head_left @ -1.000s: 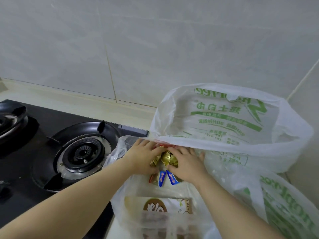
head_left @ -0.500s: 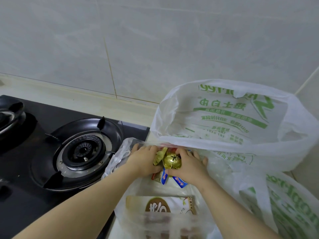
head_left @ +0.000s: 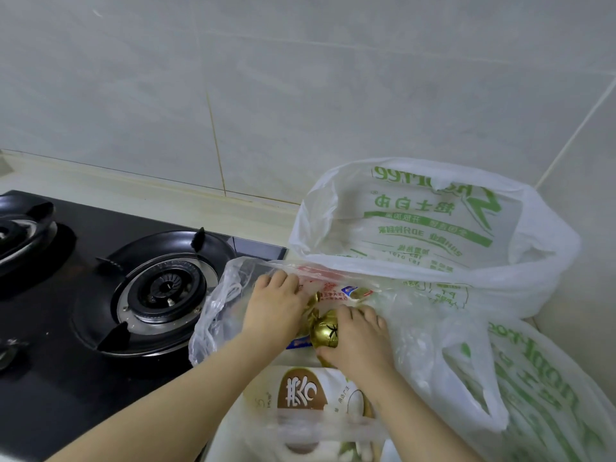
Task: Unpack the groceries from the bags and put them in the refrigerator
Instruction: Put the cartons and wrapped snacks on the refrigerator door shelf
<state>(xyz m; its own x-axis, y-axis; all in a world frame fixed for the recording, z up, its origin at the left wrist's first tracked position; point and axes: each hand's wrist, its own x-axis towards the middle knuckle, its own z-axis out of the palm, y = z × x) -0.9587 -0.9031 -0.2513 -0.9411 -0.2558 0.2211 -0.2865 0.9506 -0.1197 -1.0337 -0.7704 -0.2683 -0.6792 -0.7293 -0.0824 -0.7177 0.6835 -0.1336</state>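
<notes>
Two hands have parted, lower centre: right hand (head_left: 360,341) grips gold pack (head_left: 325,332), now rising from bag (head_left: 213,311); left hand (head_left: 273,311) grip cannot be told.

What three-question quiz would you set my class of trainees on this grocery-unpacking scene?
1. True or false: the right hand grips the gold ball.
2. Where does the burner lie relative to the clear bag? A: to its left. B: to its right. C: inside it.
3. Fill in: the print on the rear white bag is ____.
Key: 1 true; 2 A; 3 green.
</notes>
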